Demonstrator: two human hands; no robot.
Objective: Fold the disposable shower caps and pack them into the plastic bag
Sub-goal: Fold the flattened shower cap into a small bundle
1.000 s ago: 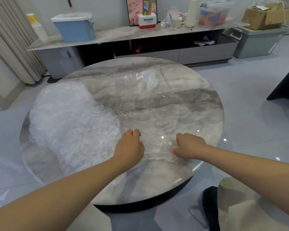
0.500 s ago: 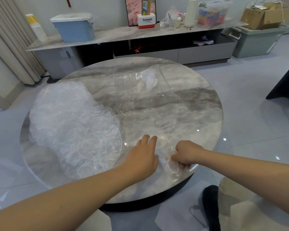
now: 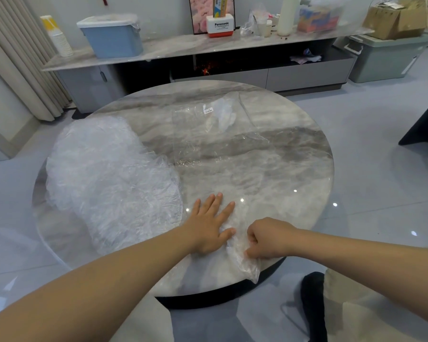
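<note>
On the round marble table [image 3: 294,149] one clear shower cap [image 3: 235,233] lies at the near edge, right in front of the person. The left hand [image 3: 209,230] rests flat on it with fingers straight and spread, pressing the film against the tabletop. The right hand [image 3: 269,239] sits just beside it, curled into a fist, with a gathered bunch of the cap pinched between thumb and fingers — a crumpled tail of the film hangs below the fist, over the table's rim.

The heap of unfolded shower caps [image 3: 109,181] fills the left part of the table, its near edge just beside the left hand. The plastic bag [image 3: 215,134] lies flat near the table's middle, toward the far side, well apart from both hands (a small white label shows near its far end, and something pale and crumpled shows through the film there).

Beyond the table a low cabinet [image 3: 208,48] runs along the wall, with a blue lidded bin [image 3: 111,35] on its top.
</note>
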